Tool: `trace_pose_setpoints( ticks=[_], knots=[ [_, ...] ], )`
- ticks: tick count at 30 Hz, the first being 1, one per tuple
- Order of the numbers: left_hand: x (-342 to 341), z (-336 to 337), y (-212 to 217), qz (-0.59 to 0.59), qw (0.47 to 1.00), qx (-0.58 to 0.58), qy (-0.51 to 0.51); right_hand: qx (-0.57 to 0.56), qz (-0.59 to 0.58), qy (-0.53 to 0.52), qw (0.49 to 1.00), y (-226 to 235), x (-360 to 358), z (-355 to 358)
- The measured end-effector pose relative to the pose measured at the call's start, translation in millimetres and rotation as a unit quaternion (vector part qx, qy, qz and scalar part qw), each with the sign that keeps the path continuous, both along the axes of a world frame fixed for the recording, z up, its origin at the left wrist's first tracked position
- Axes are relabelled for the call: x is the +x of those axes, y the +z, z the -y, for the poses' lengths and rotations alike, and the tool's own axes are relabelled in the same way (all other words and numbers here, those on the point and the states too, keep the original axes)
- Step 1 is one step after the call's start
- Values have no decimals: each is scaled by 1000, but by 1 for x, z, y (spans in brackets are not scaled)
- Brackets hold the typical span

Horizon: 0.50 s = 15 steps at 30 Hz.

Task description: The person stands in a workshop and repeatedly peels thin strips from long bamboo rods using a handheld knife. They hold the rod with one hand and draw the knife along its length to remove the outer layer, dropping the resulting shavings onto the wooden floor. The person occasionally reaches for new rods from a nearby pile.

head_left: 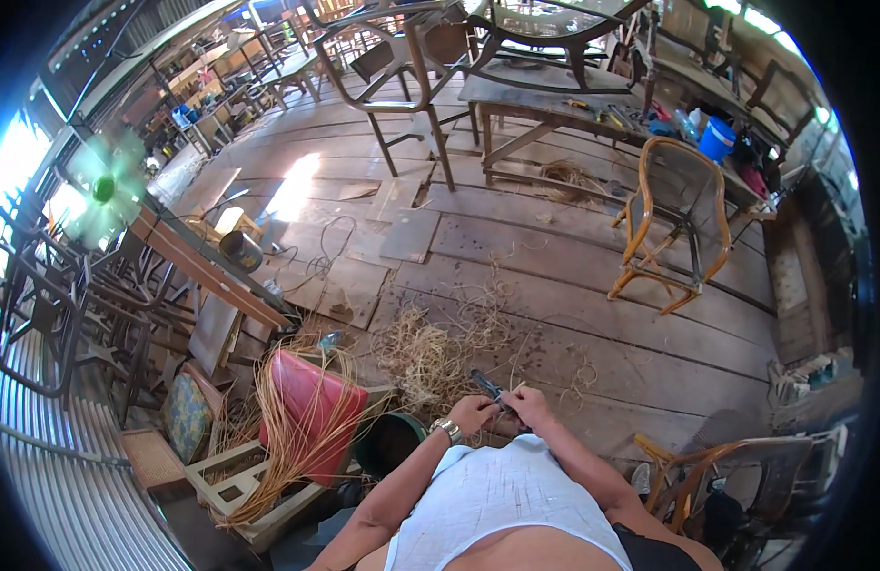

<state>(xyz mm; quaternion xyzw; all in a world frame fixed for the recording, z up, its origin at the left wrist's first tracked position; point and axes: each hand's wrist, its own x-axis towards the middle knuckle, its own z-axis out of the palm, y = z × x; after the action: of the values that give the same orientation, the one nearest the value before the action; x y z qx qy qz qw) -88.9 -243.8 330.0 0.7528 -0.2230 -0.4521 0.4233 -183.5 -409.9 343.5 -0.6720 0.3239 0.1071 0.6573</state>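
Close in front of my body, my left hand [471,415] and my right hand [529,405] meet with fingers closed around a slim dark hand tool [487,385]. Its far end points forward and a little left; its exact kind is too small to make out. A watch sits on my left wrist. Just beyond the hands, a tangled pile of thin rattan strips [425,357] lies on the plank floor. Left of my left hand stands a dark green bucket [371,457]. Beside it, long rattan strands [268,409] drape over a red cushion [314,404] on a pale wooden frame.
A rattan armchair [640,238] stands ahead on the right, before a workbench [554,105] with tools and a blue bucket [716,140]. Another chair frame [687,466] is near my right side. Stacked dark chair frames [49,314] and a spinning fan [104,188] are at left.
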Motion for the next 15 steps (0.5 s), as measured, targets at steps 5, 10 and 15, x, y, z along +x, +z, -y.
trace_pose_setpoints(
  ticks=[5, 10, 15],
  knots=[
    [-7, 18, 10, -95, 986, -61, 124, 56, 14, -68, 996, -3, 2, 5],
    [3, 26, -5, -267, 883, -214, 320, -40, 165, -89, 981, -26, -5, 4],
    [2, 28, 17, -292, 877, -227, 308, 5, 80, -126, 989, -29, -5, 16]
  ],
)
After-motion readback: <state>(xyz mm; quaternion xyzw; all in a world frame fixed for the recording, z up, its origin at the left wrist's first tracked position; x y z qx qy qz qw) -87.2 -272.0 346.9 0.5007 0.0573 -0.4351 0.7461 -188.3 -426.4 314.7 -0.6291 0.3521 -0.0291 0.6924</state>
